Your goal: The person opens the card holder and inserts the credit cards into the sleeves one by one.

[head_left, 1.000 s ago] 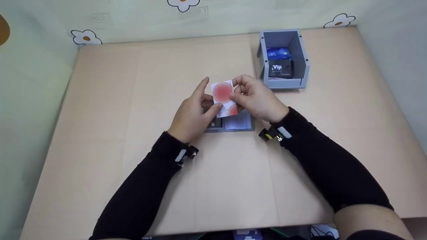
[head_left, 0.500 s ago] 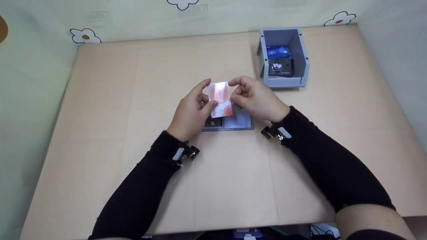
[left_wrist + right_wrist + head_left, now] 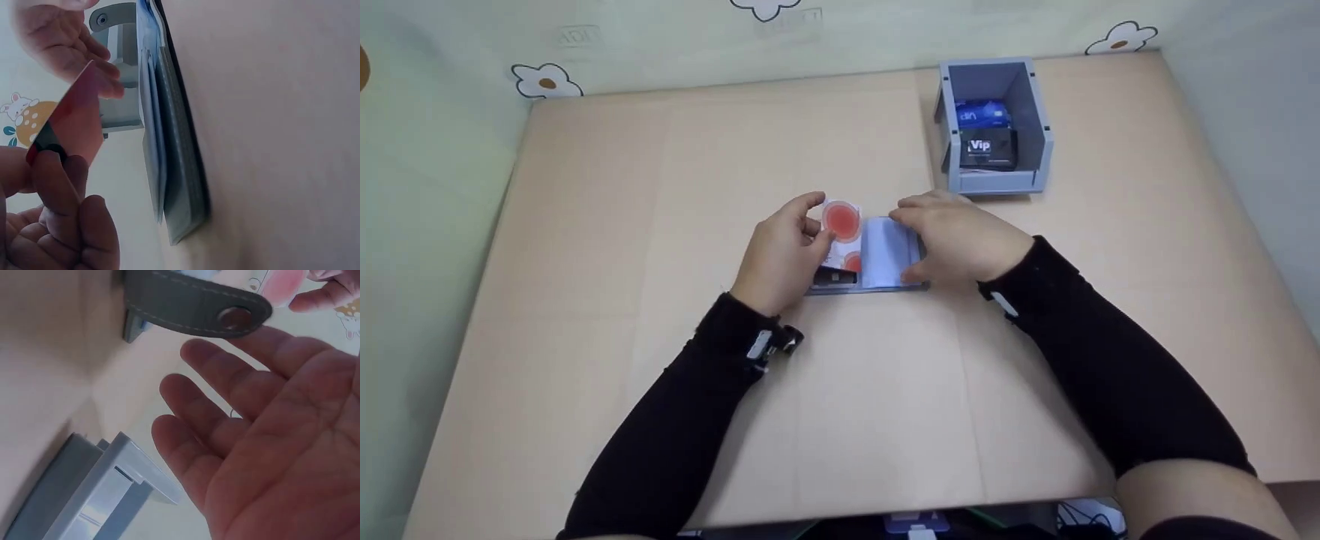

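Observation:
A white card with red circles (image 3: 842,220) is pinched between the thumb and fingers of my left hand (image 3: 780,259). It is held tilted above the left half of an opened grey card holder (image 3: 886,255), where a dark card (image 3: 834,277) shows below it. Clear bluish sleeves cover the holder's right half. My right hand (image 3: 971,236) is at that right edge, its fingers extended. In the right wrist view the holder's strap with a metal snap (image 3: 233,318) lies beside the fingertips; whether they touch it, I cannot tell. The left wrist view shows the holder's layered sleeves (image 3: 154,135) edge-on.
A grey plastic bin (image 3: 997,182) stands at the back right of the table (image 3: 697,420). Inside it lie a blue VIP card (image 3: 982,114) and a black Vip card (image 3: 990,148). Walls with flower prints border the back and sides.
My right hand has left the card and moved right and down to the holder's right edge, its fingers spreading. My left hand has brought the card slightly left and lower, over the holder.

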Motion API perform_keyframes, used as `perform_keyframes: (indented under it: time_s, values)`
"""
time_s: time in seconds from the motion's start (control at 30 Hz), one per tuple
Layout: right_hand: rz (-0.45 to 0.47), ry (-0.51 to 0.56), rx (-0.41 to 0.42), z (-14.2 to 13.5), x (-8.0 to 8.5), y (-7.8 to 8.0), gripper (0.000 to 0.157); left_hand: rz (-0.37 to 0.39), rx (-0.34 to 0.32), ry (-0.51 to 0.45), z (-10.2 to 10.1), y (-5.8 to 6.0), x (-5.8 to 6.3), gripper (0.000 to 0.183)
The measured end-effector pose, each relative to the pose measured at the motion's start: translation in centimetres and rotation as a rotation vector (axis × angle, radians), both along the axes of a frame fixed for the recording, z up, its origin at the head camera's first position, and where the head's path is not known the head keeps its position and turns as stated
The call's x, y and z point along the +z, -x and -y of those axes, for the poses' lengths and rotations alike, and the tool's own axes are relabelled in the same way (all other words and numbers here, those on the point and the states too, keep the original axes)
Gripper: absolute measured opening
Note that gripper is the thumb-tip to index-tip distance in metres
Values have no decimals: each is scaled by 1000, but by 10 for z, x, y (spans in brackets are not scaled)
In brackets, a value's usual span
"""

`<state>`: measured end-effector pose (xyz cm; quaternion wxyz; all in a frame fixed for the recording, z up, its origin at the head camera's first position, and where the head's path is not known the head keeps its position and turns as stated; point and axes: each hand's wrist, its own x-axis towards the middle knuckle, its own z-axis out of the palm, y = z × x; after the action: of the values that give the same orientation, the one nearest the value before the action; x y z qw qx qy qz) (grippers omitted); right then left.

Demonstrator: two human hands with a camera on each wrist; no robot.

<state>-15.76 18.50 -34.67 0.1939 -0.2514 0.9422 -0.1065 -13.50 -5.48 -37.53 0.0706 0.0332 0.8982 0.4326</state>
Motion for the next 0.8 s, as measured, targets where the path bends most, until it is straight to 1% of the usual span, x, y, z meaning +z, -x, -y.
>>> perform_keyframes:
  time_s: [0.13, 0.23, 0.33, 0.47, 0.63, 0.73, 0.8]
  values:
    - [-13, -27, 11, 3, -2, -1, 89, 8, -13, 24, 1, 0, 0, 53]
    - [-25, -30, 16, 4, -4, -1, 90, 6, -15, 34, 1, 0, 0, 51]
    - [-35, -28, 20, 4, -5, -1, 90, 5, -25, 50, 1, -1, 0, 44]
    - [-45, -23, 21, 3, -5, -2, 89, 26, -51, 87, -1, -1, 0, 36]
    - [-50, -24, 23, 4, -6, -1, 89, 58, -78, 123, -1, -1, 1, 38]
    - [-48, -24, 24, 4, -6, -2, 89, 60, -93, 133, -2, -2, 1, 40]
    - [-49, -18, 27, 4, -6, -2, 88, 46, -105, 141, -2, -2, 0, 41]
